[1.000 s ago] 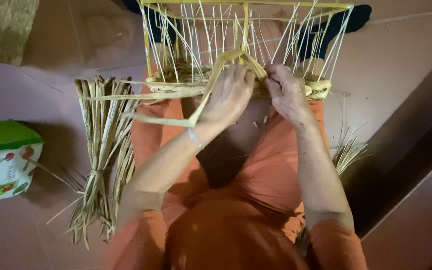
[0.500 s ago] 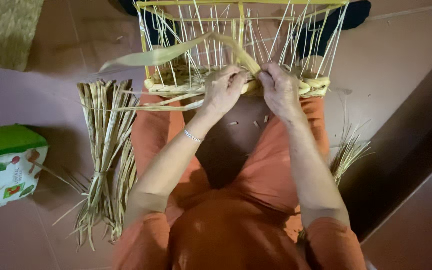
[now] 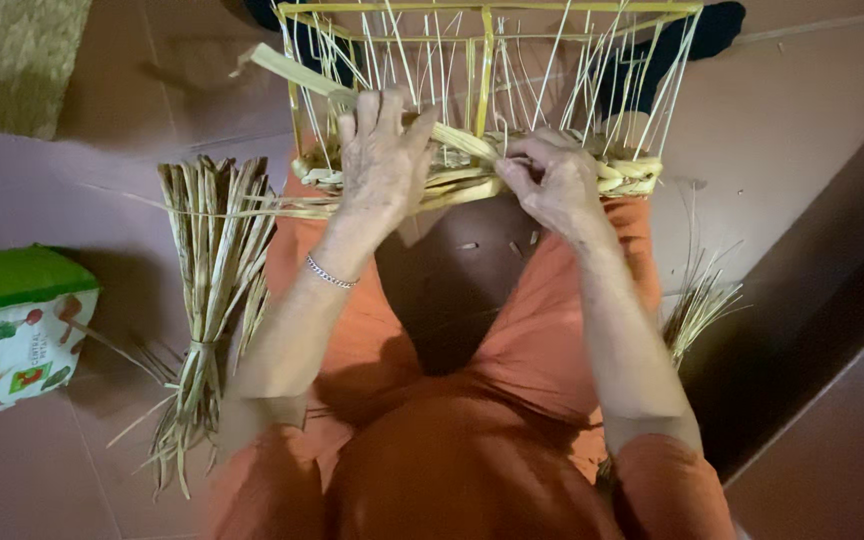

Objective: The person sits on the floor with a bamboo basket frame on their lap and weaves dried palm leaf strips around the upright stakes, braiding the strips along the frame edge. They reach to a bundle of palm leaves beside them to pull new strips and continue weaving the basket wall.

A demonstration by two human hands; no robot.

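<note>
A yellow wire basket frame with thin upright straws rests across my knees, a woven straw band along its lower rim. My left hand lies spread over the band's left half and holds a long flat straw strip whose free end points up and left. My right hand pinches the same strip at the band's middle. I wear orange clothes, with a thin bracelet on the left wrist.
A tied bundle of dry straw lies on the floor at my left. More loose straws lie at my right. A green and white box sits far left. A woven mat fills the top left corner.
The strip's free end has swung from below my left hand up and over to the upper left. My left hand has risen onto the frame with fingers spread.
</note>
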